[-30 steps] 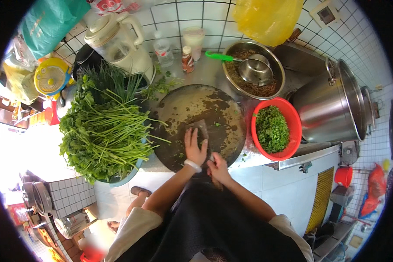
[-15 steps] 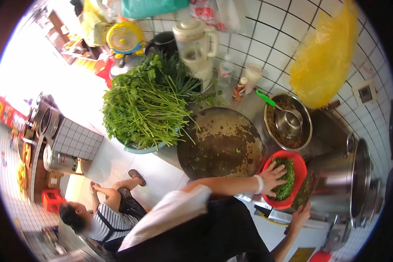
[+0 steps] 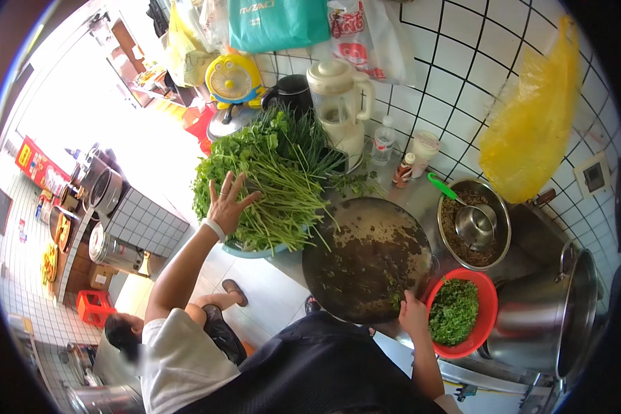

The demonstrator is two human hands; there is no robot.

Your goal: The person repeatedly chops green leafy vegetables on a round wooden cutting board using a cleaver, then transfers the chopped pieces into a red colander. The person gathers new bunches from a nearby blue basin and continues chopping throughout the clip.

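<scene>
A big heap of leafy green herbs point(image 3: 283, 200), like coriander or celery, rises from a blue-grey basin point(image 3: 259, 252). My left hand point(image 3: 226, 207), open with fingers spread, reaches to the heap's near side; a bracelet circles its wrist. At the right edge of the round chopping board point(image 3: 359, 255), my right hand point(image 3: 413, 317) is closed on the handle of a cleaver. The dark blade is hard to make out against the board, where green bits cling. Just right of that hand, a red bowl point(image 3: 491, 307) holds finely chopped greens point(image 3: 453, 312).
A steel bowl point(image 3: 507, 252) of brown mince holds a green-handled ladle point(image 3: 476, 224). A tall steel pot point(image 3: 528, 317) stands at right. Behind are a blender point(image 3: 338, 103), small bottles and a yellow bag point(image 3: 531, 124). A person point(image 3: 214, 324) sits at lower left.
My left hand has left the chopped greens in the red bowl and swung left to the herb heap. My right hand has moved with the cleaver from the bowl to the board.
</scene>
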